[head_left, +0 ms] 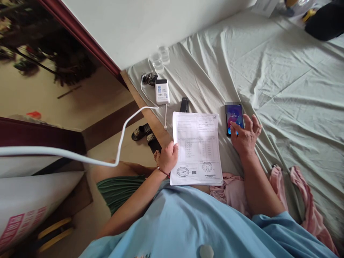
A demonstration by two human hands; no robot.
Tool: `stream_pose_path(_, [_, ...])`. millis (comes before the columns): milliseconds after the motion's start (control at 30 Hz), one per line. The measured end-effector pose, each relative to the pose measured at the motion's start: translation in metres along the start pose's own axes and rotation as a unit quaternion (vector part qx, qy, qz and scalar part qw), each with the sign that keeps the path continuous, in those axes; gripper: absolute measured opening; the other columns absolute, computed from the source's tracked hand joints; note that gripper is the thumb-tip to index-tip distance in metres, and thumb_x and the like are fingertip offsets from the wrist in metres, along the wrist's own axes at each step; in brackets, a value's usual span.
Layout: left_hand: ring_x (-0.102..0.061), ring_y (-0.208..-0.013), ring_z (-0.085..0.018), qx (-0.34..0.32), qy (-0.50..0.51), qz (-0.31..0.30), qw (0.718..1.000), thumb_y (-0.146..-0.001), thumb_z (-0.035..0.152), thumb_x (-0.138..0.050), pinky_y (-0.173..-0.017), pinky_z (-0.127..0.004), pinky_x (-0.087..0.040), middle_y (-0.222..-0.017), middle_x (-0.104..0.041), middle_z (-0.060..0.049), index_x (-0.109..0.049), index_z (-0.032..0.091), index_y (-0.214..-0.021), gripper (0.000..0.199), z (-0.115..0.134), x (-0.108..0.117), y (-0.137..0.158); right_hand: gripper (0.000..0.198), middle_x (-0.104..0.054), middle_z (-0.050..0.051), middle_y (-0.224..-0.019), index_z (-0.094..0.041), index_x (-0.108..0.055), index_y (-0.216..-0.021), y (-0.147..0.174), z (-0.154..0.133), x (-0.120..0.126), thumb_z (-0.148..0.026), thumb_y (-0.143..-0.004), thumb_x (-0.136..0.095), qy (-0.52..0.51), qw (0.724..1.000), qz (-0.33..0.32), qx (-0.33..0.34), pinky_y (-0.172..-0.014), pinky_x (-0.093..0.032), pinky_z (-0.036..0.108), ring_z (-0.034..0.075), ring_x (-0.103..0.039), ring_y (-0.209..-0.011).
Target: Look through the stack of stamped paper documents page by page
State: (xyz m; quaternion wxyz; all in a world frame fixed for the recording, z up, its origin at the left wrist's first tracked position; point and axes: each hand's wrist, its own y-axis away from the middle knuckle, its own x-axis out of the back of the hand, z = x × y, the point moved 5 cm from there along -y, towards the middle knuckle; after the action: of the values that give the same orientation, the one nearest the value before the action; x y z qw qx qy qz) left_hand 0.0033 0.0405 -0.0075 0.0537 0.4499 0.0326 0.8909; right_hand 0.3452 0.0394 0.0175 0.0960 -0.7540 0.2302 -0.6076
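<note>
My left hand (168,157) grips the papers (197,143) by their left edge. Right of the papers, the phone (233,110) lies on the bed (295,89), long axis roughly matching theirs. My right hand (245,139), nearer it, holds nothing, one finger over its screen.

Single head cam, worn up high, looks fwd & steeply down past blue shirt (185,222) at btm edge. Fairly near: L hand (167,158), R hand (245,138) & papers (197,147) approx mid-frame. Wide enough to incl. sheet (301,86) out R, floor (96,93) out L, wall (139,25) up top.
</note>
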Motion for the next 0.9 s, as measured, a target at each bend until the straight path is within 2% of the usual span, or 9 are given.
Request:
stream_pose_path(700, [-0.057, -0.067, -0.021, 0.002, -0.017, -0.002, 1.0, -0.103, 0.028, -0.045, -0.065, -0.033, -0.028, -0.069, -0.062, -0.005, -0.039, 0.024, -0.074, 0.03, -0.002, -0.001, 0.0, 0.029, -0.057, 0.011, -0.153, -0.029, -0.081, -0.108, 0.0, -0.004, 0.001, -0.04, -0.101, -0.055, -0.005, 1.0, 0.008, 0.002, -0.119, -0.028, 0.068, 0.039, -0.039, -0.151])
stream_pose_path(800, [-0.058, -0.068, -0.021, -0.001, -0.011, 0.001, 1.0, -0.102, 0.027, -0.046, -0.064, -0.032, -0.03, -0.07, -0.063, -0.006, -0.039, 0.024, -0.073, 0.03, -0.001, -0.001, 0.0, 0.03, -0.06, 0.013, -0.147, -0.026, -0.081, -0.106, -0.005, 0.0, 0.006, -0.039, -0.101, -0.054, -0.04, 0.999, 0.03, -0.005, -0.118, -0.033, 0.063, 0.037, -0.043, -0.148])
stream_pose_path(900, [-0.058, -0.068, -0.02, -0.009, -0.001, 0.002, 1.0, -0.102, 0.027, -0.046, -0.064, -0.032, -0.032, -0.07, -0.063, -0.005, -0.039, 0.024, -0.073, 0.03, 0.001, 0.0, 0.0, 0.031, -0.064, 0.014, -0.137, -0.024, -0.08, -0.104, -0.014, 0.011, 0.019, -0.038, -0.101, -0.052, -0.103, 0.991, 0.082, -0.038, -0.116, -0.039, 0.058, 0.035, -0.051, -0.139])
